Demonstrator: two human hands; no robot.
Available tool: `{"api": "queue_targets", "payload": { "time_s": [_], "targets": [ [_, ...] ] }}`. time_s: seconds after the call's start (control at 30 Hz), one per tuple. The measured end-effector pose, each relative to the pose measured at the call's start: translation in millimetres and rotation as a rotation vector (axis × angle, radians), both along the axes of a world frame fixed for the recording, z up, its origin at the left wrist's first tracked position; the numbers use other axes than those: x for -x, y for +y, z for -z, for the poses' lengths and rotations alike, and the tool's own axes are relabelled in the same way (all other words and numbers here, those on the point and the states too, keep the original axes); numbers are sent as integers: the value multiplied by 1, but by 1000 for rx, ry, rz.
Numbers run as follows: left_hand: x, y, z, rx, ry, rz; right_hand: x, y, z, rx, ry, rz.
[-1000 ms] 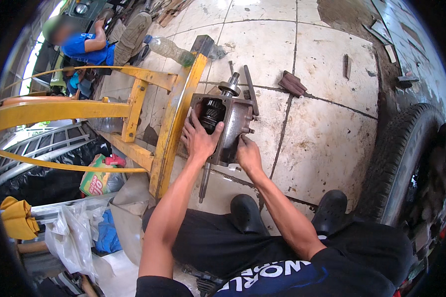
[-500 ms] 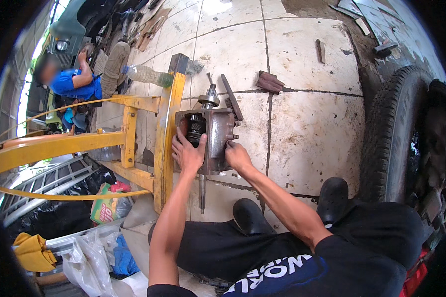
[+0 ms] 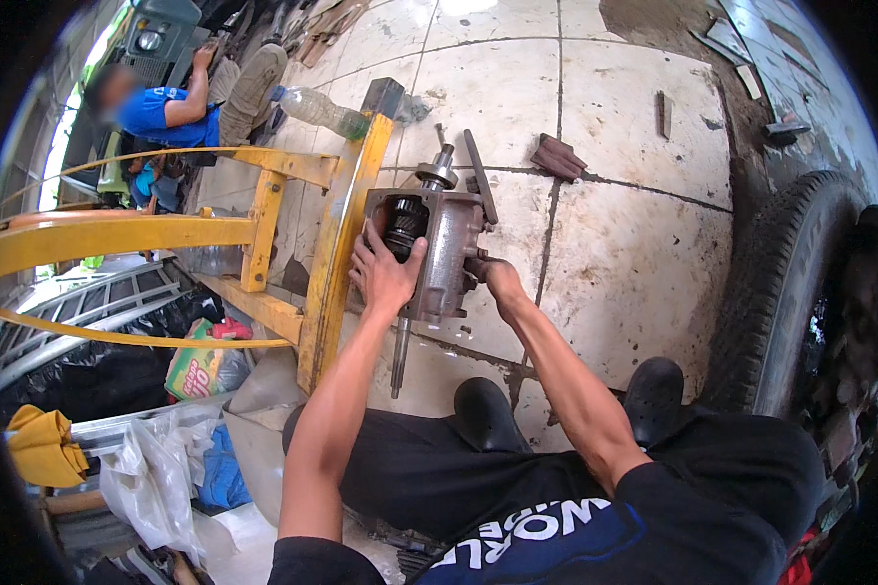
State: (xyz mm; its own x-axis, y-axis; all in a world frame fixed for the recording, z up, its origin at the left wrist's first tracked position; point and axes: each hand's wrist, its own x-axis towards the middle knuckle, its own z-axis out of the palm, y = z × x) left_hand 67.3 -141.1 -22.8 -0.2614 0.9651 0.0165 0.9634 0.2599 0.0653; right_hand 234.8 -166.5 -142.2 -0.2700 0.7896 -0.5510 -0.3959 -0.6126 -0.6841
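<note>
A brown metal gearbox housing (image 3: 449,258) stands on the tiled floor before me, close against the yellow frame. Through its open side I see dark gears (image 3: 404,222). A bright shaft (image 3: 400,356) sticks out of the near end, and a shaft with a round bearing (image 3: 436,174) juts from the far end. My left hand (image 3: 388,278) grips the housing across the opening, fingers on the left wall and thumb near the right one. At the right side, my right hand (image 3: 500,281) is closed around the housing's edge, its fingertips partly hidden.
The yellow metal frame (image 3: 337,258) runs along the left, with a plastic bottle (image 3: 317,109) lying beyond it. A narrow dark bar (image 3: 480,175) and a folded brown piece (image 3: 558,157) lie on the tiles. A tyre (image 3: 785,292) stands at right. Another person (image 3: 171,112) sits far left.
The whole view has shifted a little. My right hand has moved slightly up along the housing's right side, its fingers now further behind the edge. The left hand keeps its hold.
</note>
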Motion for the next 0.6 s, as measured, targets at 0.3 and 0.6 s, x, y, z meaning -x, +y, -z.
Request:
{"api": "queue_targets", "payload": {
  "time_s": [0.3, 0.6],
  "targets": [
    [4, -1, 1, -24, -12, 8, -1, 7, -18, 48, 139, 71],
    [2, -4, -1, -15, -36, -1, 10, -4, -25, 103, -2, 61]
  ]
}}
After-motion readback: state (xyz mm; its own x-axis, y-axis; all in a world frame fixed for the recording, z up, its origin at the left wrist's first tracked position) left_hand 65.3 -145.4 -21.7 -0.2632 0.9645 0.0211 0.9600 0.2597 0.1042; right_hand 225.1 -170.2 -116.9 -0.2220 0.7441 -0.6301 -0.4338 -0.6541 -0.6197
